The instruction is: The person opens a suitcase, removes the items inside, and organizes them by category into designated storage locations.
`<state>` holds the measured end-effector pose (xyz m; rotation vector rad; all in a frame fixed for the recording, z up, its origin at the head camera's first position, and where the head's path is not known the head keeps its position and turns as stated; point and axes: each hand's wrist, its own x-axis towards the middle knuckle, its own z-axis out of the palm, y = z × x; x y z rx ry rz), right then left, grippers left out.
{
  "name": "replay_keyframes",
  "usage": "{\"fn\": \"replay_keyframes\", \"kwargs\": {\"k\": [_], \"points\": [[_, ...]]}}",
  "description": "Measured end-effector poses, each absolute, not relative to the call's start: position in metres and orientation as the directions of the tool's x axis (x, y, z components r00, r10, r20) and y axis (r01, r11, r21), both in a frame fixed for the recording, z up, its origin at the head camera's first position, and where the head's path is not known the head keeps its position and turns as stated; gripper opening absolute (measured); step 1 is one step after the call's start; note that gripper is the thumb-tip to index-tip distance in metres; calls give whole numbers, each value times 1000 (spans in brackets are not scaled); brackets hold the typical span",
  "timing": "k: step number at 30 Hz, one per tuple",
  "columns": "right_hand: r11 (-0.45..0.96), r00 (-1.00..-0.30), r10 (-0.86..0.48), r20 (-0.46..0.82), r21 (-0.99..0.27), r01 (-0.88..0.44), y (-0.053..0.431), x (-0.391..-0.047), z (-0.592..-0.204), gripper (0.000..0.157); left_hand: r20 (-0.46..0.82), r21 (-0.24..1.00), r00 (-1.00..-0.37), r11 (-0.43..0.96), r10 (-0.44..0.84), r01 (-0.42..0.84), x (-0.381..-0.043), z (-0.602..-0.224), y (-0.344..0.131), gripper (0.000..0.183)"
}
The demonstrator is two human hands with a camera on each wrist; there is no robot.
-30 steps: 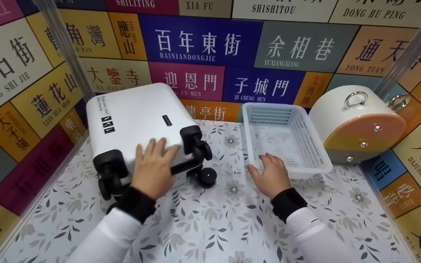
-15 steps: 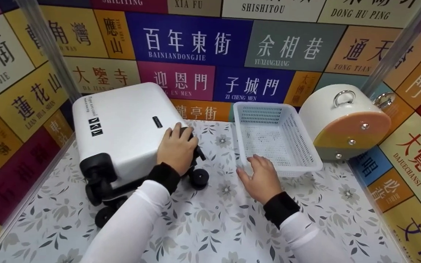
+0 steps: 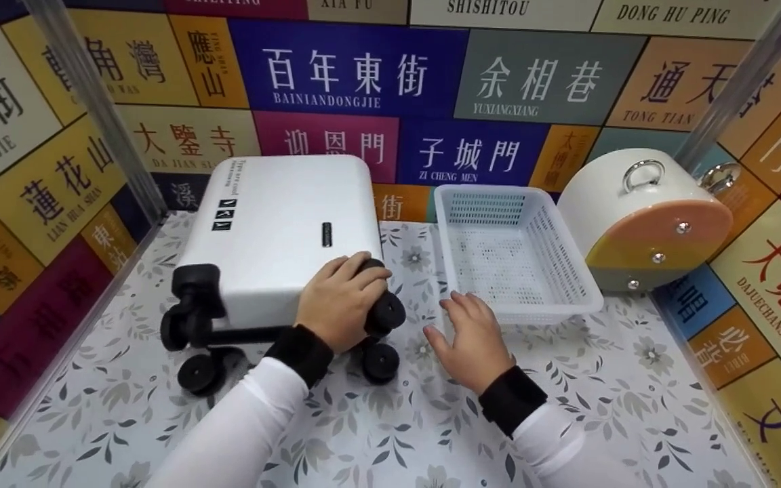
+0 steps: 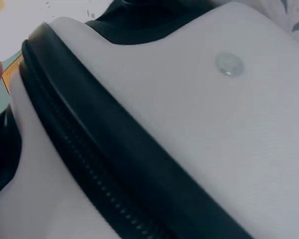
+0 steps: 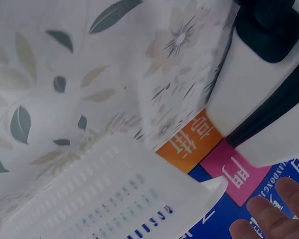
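A small white suitcase (image 3: 275, 230) lies on its side on the left, its black wheels facing me. My left hand (image 3: 339, 301) grips its near right corner, fingers bent over the black wheel mount, just above a wheel (image 3: 381, 362). In the left wrist view the suitcase's end fills the picture, with a dark zipper band (image 4: 104, 129) and a round stud (image 4: 229, 64). My right hand (image 3: 472, 346) hovers with loose, spread fingers beside the near left corner of a white plastic basket (image 3: 523, 313), holding nothing. Its fingers (image 5: 284, 219) show in the right wrist view.
Right of the basket stands a rounded white box (image 3: 648, 224) with a striped front and metal rings. A leaf-patterned cloth (image 3: 424, 420) covers the surface. Sign-printed walls (image 3: 336, 68) enclose the back and sides, with clear corner posts.
The suitcase has turned to face me more squarely and shifted right. My left hand went from its upper face to the right wheel corner. My right hand has barely moved.
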<state>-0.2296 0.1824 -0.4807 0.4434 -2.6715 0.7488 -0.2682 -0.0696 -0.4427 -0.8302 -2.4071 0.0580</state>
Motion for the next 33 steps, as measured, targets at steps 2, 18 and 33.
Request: {"fn": "replay_keyframes", "kwargs": {"k": [2, 18, 33], "points": [[811, -894, -215, 392, -438, -388, 178, -226, -484, 51, 529, -234, -614, 796, 585, 558, -270, -444, -68, 62], [813, -906, -323, 274, -409, -414, 139, -230, -516, 57, 541, -276, -562, 763, 626, 584, -290, -441, -59, 62], [846, -941, -253, 225, -419, -328, 147, -251, -533, 64, 562, -277, -544, 761, 623, 587, -308, -453, -47, 63]]}}
